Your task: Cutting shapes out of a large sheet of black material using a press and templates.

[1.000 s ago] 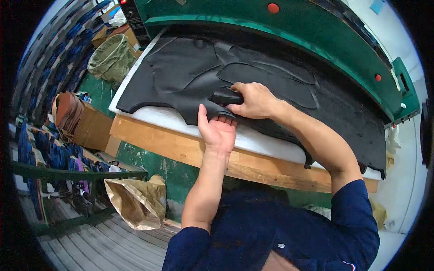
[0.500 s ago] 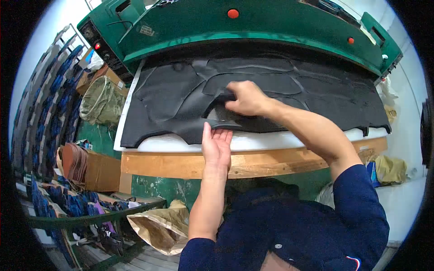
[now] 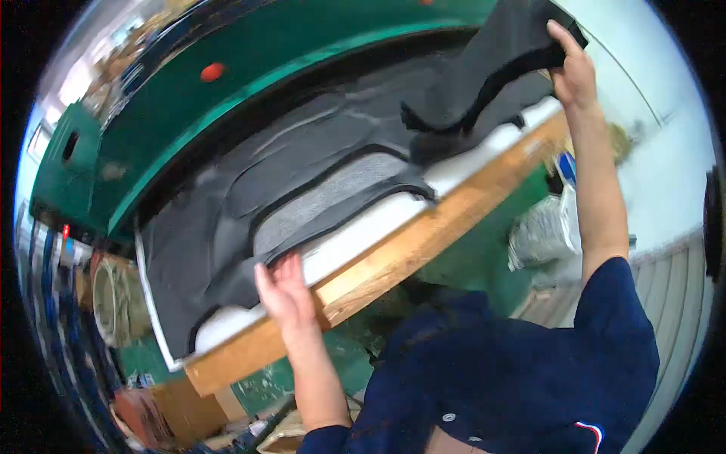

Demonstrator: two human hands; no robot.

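A thick black sheet with curved cut lines lies on the white board of a green press. My left hand is at the sheet's near edge, its thumb on top and its fingers tucked partly beneath, gripping it. Right of that hand, a long opening in the sheet shows a grey speckled surface. Up at the far right, my right hand pinches a black cut piece by its right end. The piece hangs raised above the sheet, its left end drooping over it.
The green press beam with a red button spans the back. A wooden rail runs along the board's front. Sacks stand on the floor at right, with another sack and a brown carton at left.
My right hand has moved from the sheet's near middle to the far right, lifting the black cut piece. The opening now shows. My left hand stays at the near edge. The view has turned right.
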